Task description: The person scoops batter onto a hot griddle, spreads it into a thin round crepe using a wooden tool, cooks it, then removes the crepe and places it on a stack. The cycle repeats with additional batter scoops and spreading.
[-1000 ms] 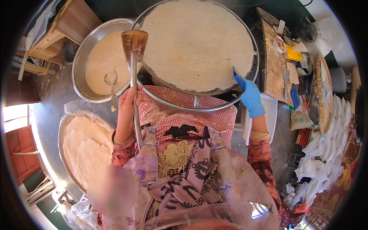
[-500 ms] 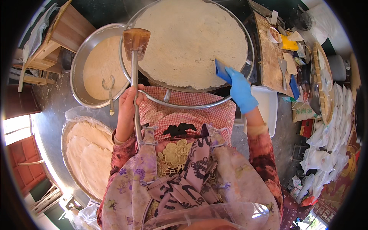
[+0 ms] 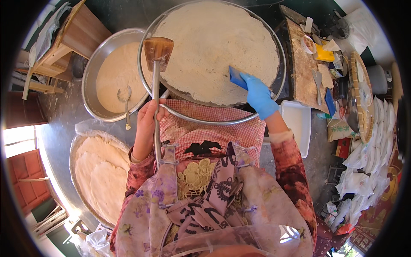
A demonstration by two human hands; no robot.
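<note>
A paddle point(image 3: 158, 52) was gripped by the left hand point(image 3: 150, 116), a scraper point(image 3: 237, 78) by the right hand point(image 3: 260, 98); batter point(image 3: 214, 53) toward five o'clock risked being torn by overpressing.

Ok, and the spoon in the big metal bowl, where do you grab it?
Probably by the spoon's handle, coming from the near side: its round end rests in the pale mix, while the handle sticks out over the near rim of the metal bowl. The left hand is nearest, but holds a long-handled paddle.
</note>
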